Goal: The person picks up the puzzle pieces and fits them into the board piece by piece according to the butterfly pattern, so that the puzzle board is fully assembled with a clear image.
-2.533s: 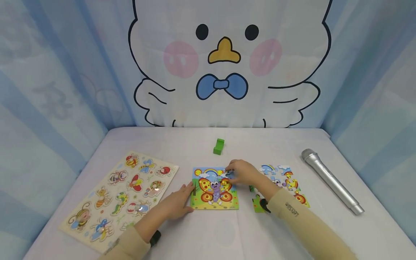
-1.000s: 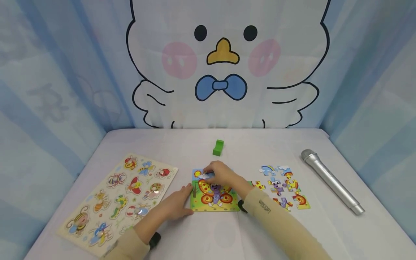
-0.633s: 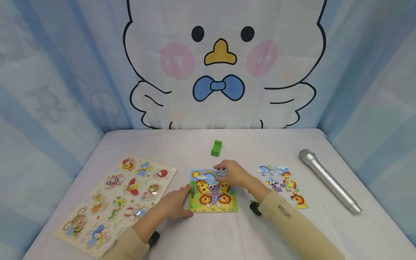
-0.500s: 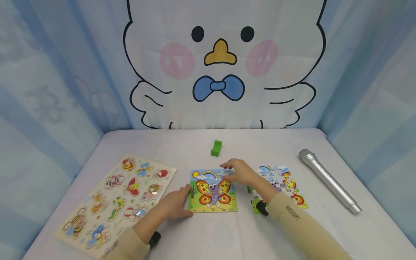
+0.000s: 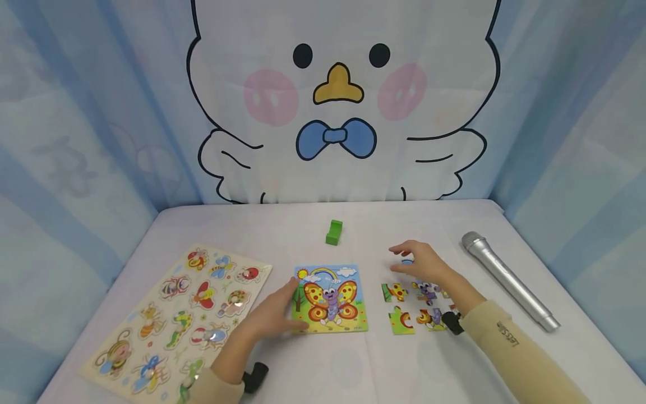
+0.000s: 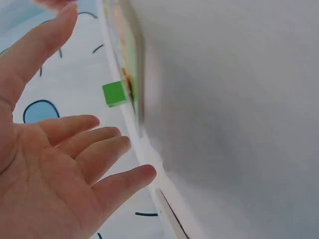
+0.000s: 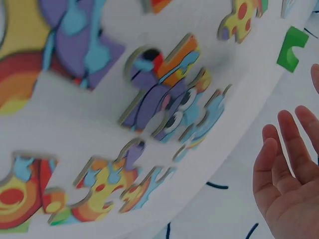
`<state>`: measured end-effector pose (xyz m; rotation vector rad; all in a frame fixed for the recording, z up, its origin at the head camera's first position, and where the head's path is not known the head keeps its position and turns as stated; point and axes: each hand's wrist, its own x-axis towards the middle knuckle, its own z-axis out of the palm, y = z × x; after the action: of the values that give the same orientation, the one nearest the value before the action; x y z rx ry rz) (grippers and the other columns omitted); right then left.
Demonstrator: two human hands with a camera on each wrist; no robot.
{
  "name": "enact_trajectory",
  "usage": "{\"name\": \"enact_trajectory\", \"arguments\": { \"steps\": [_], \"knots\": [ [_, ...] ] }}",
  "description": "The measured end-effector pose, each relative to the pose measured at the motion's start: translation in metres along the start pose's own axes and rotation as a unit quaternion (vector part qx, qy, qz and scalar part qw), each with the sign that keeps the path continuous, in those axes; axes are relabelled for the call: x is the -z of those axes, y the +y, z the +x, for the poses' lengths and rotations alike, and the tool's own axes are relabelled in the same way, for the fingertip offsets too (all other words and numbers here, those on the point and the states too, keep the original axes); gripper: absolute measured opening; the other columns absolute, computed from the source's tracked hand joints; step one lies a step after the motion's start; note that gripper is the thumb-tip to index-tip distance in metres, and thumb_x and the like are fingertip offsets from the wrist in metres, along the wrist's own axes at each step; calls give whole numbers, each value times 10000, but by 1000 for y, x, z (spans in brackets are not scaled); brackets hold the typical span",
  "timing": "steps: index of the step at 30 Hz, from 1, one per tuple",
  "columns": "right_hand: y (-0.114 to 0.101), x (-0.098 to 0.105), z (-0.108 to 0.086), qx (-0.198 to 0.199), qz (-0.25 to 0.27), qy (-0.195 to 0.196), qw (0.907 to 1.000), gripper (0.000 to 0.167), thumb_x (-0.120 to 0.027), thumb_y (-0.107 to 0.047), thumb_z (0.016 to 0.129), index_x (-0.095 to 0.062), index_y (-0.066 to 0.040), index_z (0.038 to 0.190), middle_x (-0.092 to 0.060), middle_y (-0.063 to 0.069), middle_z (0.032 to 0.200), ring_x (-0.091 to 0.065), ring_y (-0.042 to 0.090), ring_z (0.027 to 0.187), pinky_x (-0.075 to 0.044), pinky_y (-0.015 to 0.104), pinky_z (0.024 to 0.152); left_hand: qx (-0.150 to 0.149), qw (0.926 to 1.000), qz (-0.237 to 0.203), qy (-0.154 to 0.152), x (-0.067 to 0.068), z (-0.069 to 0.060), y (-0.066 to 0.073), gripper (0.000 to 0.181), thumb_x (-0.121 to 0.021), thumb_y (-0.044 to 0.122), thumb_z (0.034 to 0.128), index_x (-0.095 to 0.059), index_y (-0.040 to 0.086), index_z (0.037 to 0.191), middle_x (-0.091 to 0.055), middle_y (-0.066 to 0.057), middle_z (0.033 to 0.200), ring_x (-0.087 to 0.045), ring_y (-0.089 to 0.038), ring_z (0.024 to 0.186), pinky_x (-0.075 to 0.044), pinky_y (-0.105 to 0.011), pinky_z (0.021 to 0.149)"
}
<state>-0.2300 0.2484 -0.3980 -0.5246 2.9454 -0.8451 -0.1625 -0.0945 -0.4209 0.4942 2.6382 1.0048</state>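
A square butterfly picture board (image 5: 330, 303) lies flat at the middle of the table. My left hand (image 5: 272, 311) is at its left edge, thumb and fingers apart; the left wrist view shows the bare palm of this hand (image 6: 55, 174) and nothing in its grasp. To the right, loose jigsaw puzzle pieces (image 5: 401, 321) with parts of a butterfly lie spaced out in rows. Over their far rows hovers my right hand (image 5: 424, 262), fingers loosely bent and apart. In the right wrist view this hand (image 7: 289, 174) holds nothing. Some pieces are hidden under the right hand and forearm.
A larger insect puzzle board (image 5: 176, 320) lies slanted on the left, partly under the left forearm. A green block (image 5: 334, 232) stands behind the butterfly board. At the right lies a silver microphone (image 5: 510, 280). A cartoon-printed curtain (image 5: 335, 168) closes off the back.
My right hand has left the top of the butterfly board and moved right, over the loose pieces. The left hand has stayed by the board's left edge, with only a slight shift.
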Motion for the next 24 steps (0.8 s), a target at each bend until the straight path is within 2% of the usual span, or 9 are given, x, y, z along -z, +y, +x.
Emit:
{"name": "enact_trajectory", "arguments": {
  "steps": [8, 14, 19, 24],
  "knots": [
    [29, 17, -15, -602, -139, -174, 9979, 486, -705, -246, 796, -574, -9, 1200, -570, 176, 1170, -503, 363, 1061, -449, 510, 869, 184, 9992, -331, 101, -6, 4, 2, 969, -783, 208, 705, -189, -13, 1438, -207, -200, 1477, -197, -357, 1347, -194, -481, 1094],
    [40, 21, -17, -1023, -156, -306, 9942, 459, -700, -210, 797, -580, -4, 1189, -564, 193, 1157, -500, 357, 1035, -456, 495, 847, 206, 9983, -522, 135, -6, 5, -2, 1024, -813, 189, 653, -187, -10, 1439, -204, -200, 1478, -188, -364, 1348, -182, -491, 1094],
    [48, 21, -15, -1210, -203, -473, 9913, 462, -704, -204, 790, -582, -5, 1190, -546, 223, 1157, -501, 351, 1001, -470, 466, 805, 239, 9981, -563, -20, -8, 8, -9, 1111, -850, 191, 589, -169, 1, 1446, -195, -195, 1482, -178, -362, 1351, -143, -510, 1098],
    [51, 20, -9, -1224, -300, -584, 9903, 486, -725, -183, 767, -581, -16, 1200, -535, 243, 1156, -501, 356, 986, -464, 471, 791, 198, 9987, -458, -100, -10, 11, -12, 1133, -860, 190, 570, -166, 0, 1446, -199, -202, 1479, -163, -360, 1355, -95, -513, 1105]
  ]
}}
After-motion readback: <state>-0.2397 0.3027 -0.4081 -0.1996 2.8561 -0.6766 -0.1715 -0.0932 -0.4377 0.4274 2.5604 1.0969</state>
